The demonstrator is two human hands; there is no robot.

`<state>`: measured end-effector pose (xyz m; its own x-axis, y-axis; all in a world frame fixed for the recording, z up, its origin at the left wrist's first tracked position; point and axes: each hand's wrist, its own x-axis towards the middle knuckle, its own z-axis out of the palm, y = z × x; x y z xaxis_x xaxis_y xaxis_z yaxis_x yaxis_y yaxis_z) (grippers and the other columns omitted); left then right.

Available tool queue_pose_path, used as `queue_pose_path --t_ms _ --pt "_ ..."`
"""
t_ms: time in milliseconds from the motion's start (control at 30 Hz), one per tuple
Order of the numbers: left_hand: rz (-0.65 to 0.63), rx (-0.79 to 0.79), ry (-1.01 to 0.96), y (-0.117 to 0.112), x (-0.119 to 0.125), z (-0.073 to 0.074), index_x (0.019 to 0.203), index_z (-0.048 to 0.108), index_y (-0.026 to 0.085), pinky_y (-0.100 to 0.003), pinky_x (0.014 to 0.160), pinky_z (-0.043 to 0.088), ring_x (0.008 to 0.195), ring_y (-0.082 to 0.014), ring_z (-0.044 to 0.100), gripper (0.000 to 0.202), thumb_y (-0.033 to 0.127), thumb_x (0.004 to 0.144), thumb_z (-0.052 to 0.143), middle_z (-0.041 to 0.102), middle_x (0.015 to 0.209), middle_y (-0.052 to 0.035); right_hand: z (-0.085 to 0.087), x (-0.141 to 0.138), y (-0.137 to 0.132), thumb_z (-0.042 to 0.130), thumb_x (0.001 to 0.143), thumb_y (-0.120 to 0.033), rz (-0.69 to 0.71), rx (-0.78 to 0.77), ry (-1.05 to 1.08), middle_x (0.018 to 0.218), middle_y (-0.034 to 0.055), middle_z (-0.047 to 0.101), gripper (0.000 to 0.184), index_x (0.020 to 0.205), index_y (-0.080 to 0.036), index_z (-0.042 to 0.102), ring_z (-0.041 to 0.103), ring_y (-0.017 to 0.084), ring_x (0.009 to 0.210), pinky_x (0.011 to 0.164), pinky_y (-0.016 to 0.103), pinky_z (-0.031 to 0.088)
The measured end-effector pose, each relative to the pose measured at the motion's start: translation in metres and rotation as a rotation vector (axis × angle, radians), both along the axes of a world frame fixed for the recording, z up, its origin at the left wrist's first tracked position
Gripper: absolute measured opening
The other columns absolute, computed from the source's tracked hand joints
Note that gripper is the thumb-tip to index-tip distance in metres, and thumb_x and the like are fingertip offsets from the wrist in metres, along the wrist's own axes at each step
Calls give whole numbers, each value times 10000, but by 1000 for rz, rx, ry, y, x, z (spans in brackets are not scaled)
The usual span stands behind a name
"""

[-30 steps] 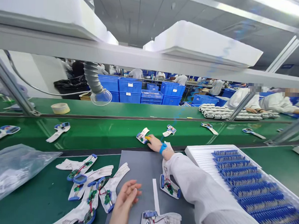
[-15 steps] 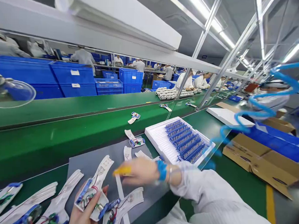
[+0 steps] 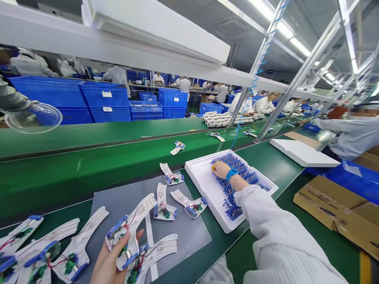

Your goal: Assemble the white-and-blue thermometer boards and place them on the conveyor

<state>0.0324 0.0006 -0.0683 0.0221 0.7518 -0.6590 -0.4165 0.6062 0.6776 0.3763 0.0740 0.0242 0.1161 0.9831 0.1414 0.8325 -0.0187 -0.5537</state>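
Note:
My left hand (image 3: 112, 256) holds a white gun-shaped housing half (image 3: 131, 229), fitted with red wires, a green board, a metal cylinder and blue trim. A similar housing half (image 3: 154, 257) lies just right of that hand, partly behind it. My right hand (image 3: 222, 169) reaches over a white foam tray (image 3: 197, 173) and its rows of small blue parts (image 3: 238, 177). Its fingers, with yellow covers on the tips, are closed down at the upper rows; what they pinch is hidden. A blue band circles the right wrist.
More housing halves lie on the grey mat (image 3: 185, 238) and at bottom left. Beyond runs a green conveyor (image 3: 113, 164) carrying a few more. A foam lid (image 3: 302, 152) and cardboard box (image 3: 337, 207) are at right. A clear round lens or cup (image 3: 36, 118) hangs at left.
My right hand has moved from above the mat, right and away from me, to the tray's blue parts. The left hand keeps its housing half. The view has shifted slightly.

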Motion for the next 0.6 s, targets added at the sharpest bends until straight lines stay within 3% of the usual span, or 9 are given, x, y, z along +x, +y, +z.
queue_pose_path --t_ms 133,233,333,433,600 --pt "24 91 -66 -4 10 8 1281 375 258 -296 675 522 928 -258 639 723 136 628 660 689 969 -75 -4 -47 -9 533 865 -242 239 -70 -20 901 51 612 144 936 -134 597 576 134 783 728 283 475" --pt "-27 170 -171 -6 18 14 1289 369 253 -266 636 504 890 -252 648 781 105 571 639 660 1050 -68 -8 -94 -28 547 838 -211 589 -102 -1 759 16 639 102 860 -148 624 575 116 680 646 218 438" --pt "-66 225 -217 -8 21 15 1283 367 240 -273 687 496 926 -250 630 797 108 545 640 648 1075 -62 -12 -132 -43 541 832 -211 874 -91 -6 763 15 655 116 862 -147 632 577 119 662 611 206 417" --pt "-79 267 -223 -12 21 16 1281 355 242 -315 793 481 1004 -258 591 819 128 536 675 621 1126 -62 -19 -151 -43 545 818 -181 913 -85 -26 789 25 657 110 865 -140 635 576 126 679 620 209 413" --pt "-108 344 -144 -15 20 12 1250 372 242 -335 893 436 1071 -252 550 760 246 581 733 598 1151 -68 -27 -159 -35 542 819 -201 917 -79 -14 784 32 649 128 878 -140 637 569 130 673 612 215 413"
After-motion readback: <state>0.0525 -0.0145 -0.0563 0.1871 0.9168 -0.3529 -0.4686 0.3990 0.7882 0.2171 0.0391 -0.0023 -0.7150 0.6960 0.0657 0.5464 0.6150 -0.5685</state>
